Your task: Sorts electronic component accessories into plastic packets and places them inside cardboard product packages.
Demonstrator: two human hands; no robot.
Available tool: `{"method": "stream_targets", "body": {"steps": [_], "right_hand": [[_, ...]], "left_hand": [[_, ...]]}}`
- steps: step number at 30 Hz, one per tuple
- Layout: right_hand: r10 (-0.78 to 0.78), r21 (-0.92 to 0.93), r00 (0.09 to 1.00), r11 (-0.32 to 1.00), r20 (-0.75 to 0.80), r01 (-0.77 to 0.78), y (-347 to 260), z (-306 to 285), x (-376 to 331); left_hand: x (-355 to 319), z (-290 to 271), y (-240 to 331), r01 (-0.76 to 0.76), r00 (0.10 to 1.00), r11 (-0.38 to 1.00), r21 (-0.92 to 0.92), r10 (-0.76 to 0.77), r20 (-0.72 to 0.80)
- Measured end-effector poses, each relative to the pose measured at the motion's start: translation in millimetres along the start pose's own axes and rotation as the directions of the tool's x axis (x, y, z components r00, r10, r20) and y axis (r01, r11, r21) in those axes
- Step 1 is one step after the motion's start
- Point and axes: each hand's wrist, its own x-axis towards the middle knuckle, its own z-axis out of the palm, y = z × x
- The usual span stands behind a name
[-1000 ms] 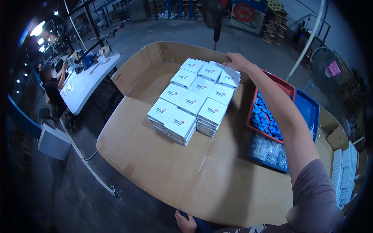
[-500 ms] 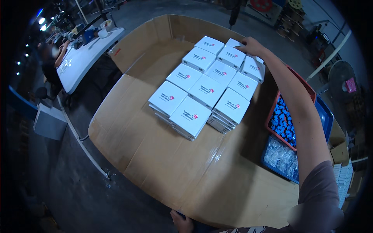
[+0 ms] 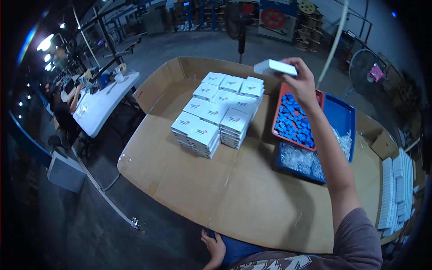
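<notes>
My right hand [image 3: 302,82] is closed on a thin white box [image 3: 282,67], raised above the back edge of the cardboard-lined table [image 3: 180,175]. Fingers and thumb grip its right end, and the box is tilted. To the left stand several stacks of flat white boxes [image 3: 217,112], packed side by side, each with a small red mark and dark print on top. My left hand [image 3: 215,248] rests low by the table's front edge, beside my blue-clad leg. Its thumb and fingers are apart and nothing shows in it.
Right of the stacks, a red tray [image 3: 275,123] holds small blue-and-black parts. Blue trays [image 3: 348,117] beside and below it hold clear plastic packets and white pieces. White boxes stand in rows [image 3: 396,193] at far right. A person sits at a white table [image 3: 103,105] on the left.
My right hand has lifted a white box off the back right of the stacks and moved it up and right. The view has tilted up. My left hand stays near the front edge.
</notes>
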Motion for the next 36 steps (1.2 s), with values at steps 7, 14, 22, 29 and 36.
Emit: {"method": "stream_targets", "body": {"steps": [7, 14, 22, 29, 36], "right_hand": [[0.213, 0.144, 0.949, 0.972, -0.233, -0.183, -106, -23, -178], [0.348, 0.211, 0.913, 0.929, -0.214, -0.305, -156, -58, -328], [0.532, 0.274, 0.836, 0.831, -0.135, -0.485, -198, -73, -408], [0.293, -0.227, 0.944, 0.919, -0.151, -0.321, -217, -71, -431], [0.335, -0.19, 0.937, 0.918, -0.1, -0.348, -196, -59, -457]], "left_hand": [[21, -56, 4, -0.275, 0.847, 0.829, 0.486, -0.03, 0.53], [-26, -63, 173, -0.104, 0.325, 0.881, -0.462, 0.469, 0.821], [-133, 34, 252, 0.282, 0.117, 0.754, -0.593, 0.587, 0.801], [-161, 58, 251, -0.043, -0.008, 0.722, -0.691, 0.691, 0.723], [-179, 64, 234, 0.38, 0.272, 0.74, -0.555, 0.484, 0.832]]}}
